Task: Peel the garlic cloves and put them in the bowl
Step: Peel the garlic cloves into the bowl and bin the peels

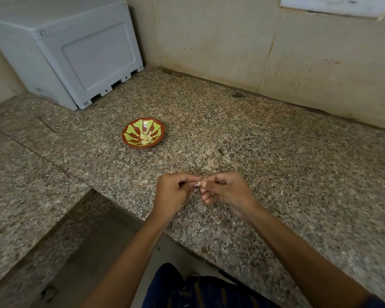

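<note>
Both hands, left hand [172, 192] and right hand [225, 192], pinch one half-skinned garlic clove [198, 184] above the desk [276, 152], while several peeled cloves [146, 137] already lie in the bowl [129, 138] beyond.

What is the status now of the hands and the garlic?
Both hands, left hand and right hand, pinch one garlic clove. Peeled cloves lie in bowl. Nothing blocks the way.

A speckled granite counter [253, 134] meets beige tiled walls [220, 41], with perhaps a grey plastic appliance [76, 52] cornered.
</note>
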